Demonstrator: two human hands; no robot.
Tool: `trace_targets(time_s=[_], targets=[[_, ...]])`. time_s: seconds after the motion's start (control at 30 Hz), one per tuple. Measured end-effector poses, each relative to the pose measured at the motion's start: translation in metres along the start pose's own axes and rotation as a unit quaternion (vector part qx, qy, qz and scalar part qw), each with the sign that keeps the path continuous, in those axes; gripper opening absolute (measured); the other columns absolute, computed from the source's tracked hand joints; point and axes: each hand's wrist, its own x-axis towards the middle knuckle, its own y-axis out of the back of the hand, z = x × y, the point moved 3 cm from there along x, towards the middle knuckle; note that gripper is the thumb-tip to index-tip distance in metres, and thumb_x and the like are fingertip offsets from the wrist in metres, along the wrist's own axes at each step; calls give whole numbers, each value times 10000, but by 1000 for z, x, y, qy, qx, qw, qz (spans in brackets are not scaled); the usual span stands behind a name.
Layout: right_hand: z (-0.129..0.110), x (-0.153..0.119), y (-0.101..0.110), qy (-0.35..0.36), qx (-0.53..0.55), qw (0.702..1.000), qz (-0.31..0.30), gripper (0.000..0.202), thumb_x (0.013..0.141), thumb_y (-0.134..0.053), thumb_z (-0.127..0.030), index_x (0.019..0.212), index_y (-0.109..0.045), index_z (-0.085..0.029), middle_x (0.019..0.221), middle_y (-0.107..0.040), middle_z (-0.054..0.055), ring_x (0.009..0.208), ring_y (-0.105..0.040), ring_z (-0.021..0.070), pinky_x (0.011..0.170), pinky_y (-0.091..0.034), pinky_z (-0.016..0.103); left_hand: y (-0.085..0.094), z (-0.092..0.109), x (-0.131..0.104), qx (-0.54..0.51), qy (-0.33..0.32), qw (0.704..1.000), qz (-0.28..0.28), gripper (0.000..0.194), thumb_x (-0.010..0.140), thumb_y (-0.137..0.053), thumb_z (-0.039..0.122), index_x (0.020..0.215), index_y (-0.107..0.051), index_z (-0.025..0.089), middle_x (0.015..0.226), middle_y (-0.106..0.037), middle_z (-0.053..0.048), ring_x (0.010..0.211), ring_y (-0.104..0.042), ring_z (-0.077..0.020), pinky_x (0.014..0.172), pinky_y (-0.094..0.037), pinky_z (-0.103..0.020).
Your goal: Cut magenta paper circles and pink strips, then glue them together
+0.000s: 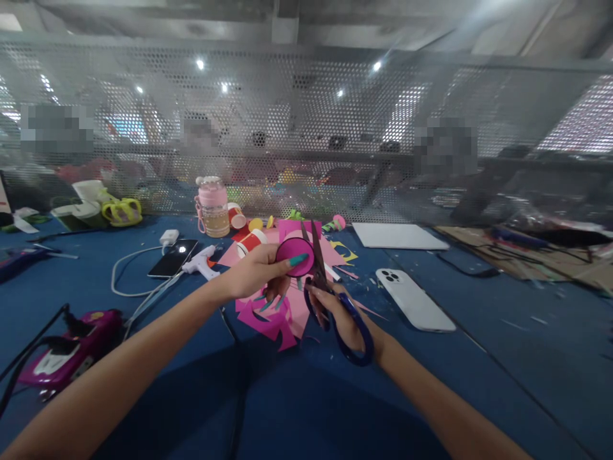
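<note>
Between the thumb and fingers of my left hand is a round magenta paper disc with a dark rim. My right hand grips blue-handled scissors, their dark blades pointing up and away, slightly parted, along the disc's right edge. Whether the blades touch the paper I cannot tell. Below the hands lie magenta paper offcuts with curved cut edges, on top of pink paper sheets. Behind the left hand a red and white paper cup rests on its side.
A white glue gun, a black phone and a purple power strip with cables lie left. A pink-capped bottle stands behind. On the right are a white phone and a white flat panel. A perforated metal screen borders the blue table.
</note>
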Motion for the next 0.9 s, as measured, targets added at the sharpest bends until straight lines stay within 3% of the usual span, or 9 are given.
trace_targets(time_s=[0.67,0.9], targets=[[7,-4,3,-38,-25,999,5,376,838,-476,-559,698,-461,-210,463,-371,-85,411,-391,101,420,-310,242,8,3,-2,25,13,999,-20,394,759,-611,460,557,-463,156,364,-510,44,272,-377,-32,289,-296,-140],[3,-5,2,-37,-34,999,-9,393,825,-470,-583,686,-442,-216,452,-349,-88,396,-379,101,404,-299,242,12,4,-2,39,9,998,-46,403,786,-590,431,515,-467,159,353,-493,35,275,-365,-27,299,-287,-144]])
